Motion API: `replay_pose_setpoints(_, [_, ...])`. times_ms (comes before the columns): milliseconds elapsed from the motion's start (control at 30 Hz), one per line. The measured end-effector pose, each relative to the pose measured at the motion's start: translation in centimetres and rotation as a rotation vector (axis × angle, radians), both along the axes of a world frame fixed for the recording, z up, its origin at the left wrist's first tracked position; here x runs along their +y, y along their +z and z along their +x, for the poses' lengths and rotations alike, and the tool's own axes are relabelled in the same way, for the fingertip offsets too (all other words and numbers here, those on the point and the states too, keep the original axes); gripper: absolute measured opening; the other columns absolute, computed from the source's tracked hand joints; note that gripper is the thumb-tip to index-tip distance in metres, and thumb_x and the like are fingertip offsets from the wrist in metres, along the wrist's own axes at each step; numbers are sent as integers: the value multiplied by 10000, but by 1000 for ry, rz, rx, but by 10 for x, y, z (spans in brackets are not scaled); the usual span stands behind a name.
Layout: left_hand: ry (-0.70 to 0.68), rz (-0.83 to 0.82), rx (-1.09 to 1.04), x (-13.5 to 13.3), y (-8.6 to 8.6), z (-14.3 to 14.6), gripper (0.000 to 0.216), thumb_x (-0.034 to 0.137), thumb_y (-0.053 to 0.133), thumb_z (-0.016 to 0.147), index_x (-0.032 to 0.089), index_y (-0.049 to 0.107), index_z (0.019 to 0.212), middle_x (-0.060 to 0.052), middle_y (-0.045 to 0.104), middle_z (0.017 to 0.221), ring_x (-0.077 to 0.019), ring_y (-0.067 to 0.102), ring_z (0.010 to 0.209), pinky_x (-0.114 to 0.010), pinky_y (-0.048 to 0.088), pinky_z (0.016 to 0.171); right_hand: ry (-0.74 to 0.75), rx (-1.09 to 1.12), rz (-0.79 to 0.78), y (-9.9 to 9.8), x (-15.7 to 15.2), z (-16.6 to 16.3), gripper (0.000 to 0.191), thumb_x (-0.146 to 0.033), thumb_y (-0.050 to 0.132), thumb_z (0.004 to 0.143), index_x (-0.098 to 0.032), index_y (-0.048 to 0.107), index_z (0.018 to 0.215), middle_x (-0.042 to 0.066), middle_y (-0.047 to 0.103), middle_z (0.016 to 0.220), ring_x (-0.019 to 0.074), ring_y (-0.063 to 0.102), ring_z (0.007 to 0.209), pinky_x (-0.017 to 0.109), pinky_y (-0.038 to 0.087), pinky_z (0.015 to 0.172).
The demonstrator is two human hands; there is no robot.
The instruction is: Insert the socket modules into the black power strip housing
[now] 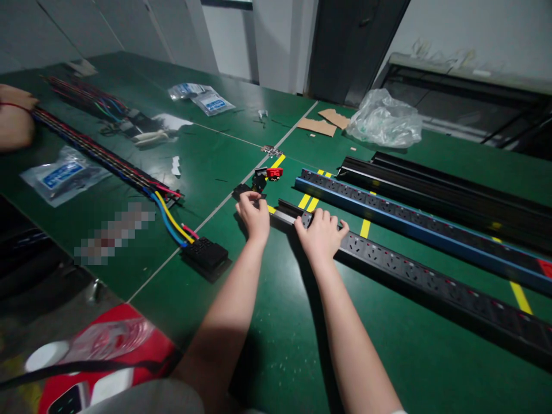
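Observation:
A long black socket strip (431, 276) lies across the green table (280, 345), running from the middle to the lower right. My right hand (321, 233) presses down on its near-left end, fingers curled over the top. My left hand (254, 214) is just beyond that end, fingers pinched on a small black end piece (242, 191). A red switch part (274, 172) lies a little further back.
A blue socket strip (414, 221) and black rails (452, 190) lie parallel behind. At left are a wired strip (99, 152) with coloured cables, a black block (206, 255), plastic bags (62, 175), and another person's hand (15, 118). A crumpled bag (383, 121) sits at the back.

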State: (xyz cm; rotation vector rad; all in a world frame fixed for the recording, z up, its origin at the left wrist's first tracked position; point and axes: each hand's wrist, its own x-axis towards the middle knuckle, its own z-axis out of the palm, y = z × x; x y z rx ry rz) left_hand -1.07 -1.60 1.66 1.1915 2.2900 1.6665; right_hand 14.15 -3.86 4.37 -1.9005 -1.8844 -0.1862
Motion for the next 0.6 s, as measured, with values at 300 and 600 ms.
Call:
replay_pose_setpoints(300, [111, -130, 53, 5, -11, -9, 350, 273, 582, 823, 159, 551, 1153, -169, 566, 1240, -311, 478, 1221, -479, 306, 1080, 38, -29, -25, 3, -4, 5, 272, -341, 428, 893, -166, 623, 968, 113, 660, 947, 280, 544, 933, 521, 234, 998])
replay_pose_setpoints(600, [-128, -185, 13, 7, -10, -15, 283, 394, 616, 826, 243, 648, 1063, -102, 681, 1046, -280, 586, 1023, -430, 440, 929, 12, -45, -17, 1, -5, 7, 314, -394, 446, 888, -159, 640, 968, 126, 666, 934, 300, 540, 928, 537, 243, 986])
